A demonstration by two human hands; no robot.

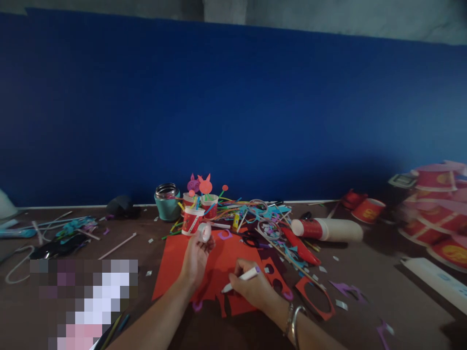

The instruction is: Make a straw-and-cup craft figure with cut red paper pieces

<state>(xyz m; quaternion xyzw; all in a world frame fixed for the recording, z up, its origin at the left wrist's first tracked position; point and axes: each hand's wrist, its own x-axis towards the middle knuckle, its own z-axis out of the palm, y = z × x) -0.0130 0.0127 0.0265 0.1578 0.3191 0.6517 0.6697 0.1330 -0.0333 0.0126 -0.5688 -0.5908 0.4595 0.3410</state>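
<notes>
My left hand is raised over a red paper sheet and pinches a small roll of tape between thumb and fingers. My right hand, with a metal bangle on the wrist, rests on the red sheet and grips a white marker whose tip points left and down onto the paper. Just behind the tape stands a red and white paper cup, with two more cups holding coloured straws and paper animal faces.
A teal jar stands at the back. Straws, tape rings and paper scraps pile up beside a lying glue bottle. Red paper cups and lids stack at right. Cut red pieces with round holes lie near my right wrist. A blue wall rises behind.
</notes>
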